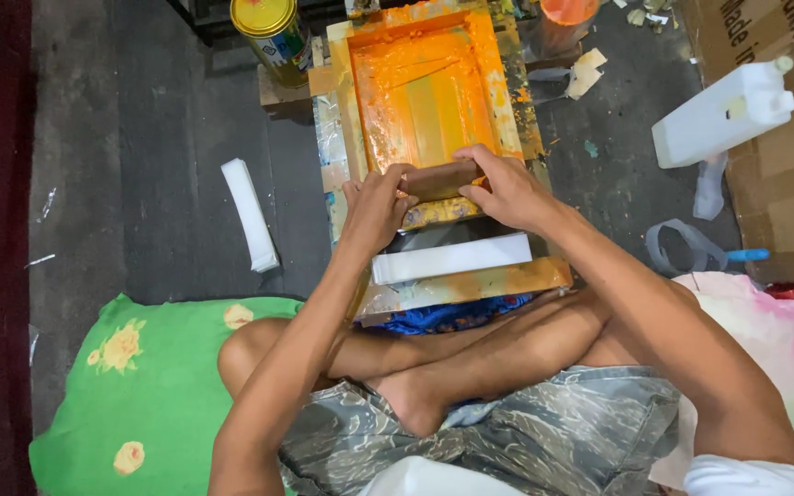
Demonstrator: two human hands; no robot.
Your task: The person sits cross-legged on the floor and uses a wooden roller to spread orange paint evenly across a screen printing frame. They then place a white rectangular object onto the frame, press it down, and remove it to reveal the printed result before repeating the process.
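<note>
One wooden-framed printing screen smeared with orange ink (434,101) lies on the floor before the seated person. Two stacks of white strips show: one (452,258) on the frame's near edge, one (250,214) left. Both hands, left (374,204) and right (507,188), have their fingers curled tight around one brown wooden squeegee block (440,179) at the screen's near end.

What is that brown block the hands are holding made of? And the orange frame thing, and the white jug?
The brown block, gripped by the left hand and right hand, looks like wood: matte, dull brown. The frame seems wooden too, coated in glossy wet orange ink and patched with tape. The white jug looks like smooth, slightly see-through plastic.
</note>
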